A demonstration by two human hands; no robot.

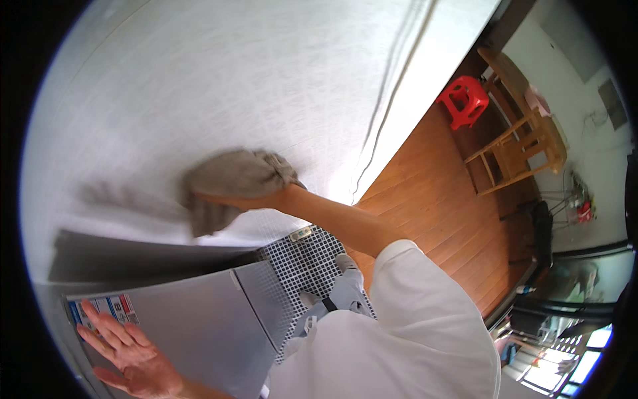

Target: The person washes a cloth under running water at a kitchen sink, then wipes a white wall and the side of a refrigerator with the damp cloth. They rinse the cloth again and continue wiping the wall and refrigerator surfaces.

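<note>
A brownish-grey cloth (pixel 234 174) is draped over my right hand (pixel 249 199), which presses it against a white, faintly patterned wall (pixel 199 90). The cloth hides most of that hand's fingers, and a loose end hangs below, blurred. At the lower left my left hand (pixel 132 356) is raised palm up with its fingers spread and holds nothing. It is in front of a grey refrigerator (pixel 194 324), near the printed stickers (pixel 122 306) on its upper part.
A thin cable (pixel 394 95) runs along the wall. A power strip (pixel 300 234) lies by the checkered floor (pixel 319 259) near my feet. A red plastic stool (pixel 464 102) and a wooden chair (pixel 513 152) stand on the wooden floor (pixel 423 199) at the right.
</note>
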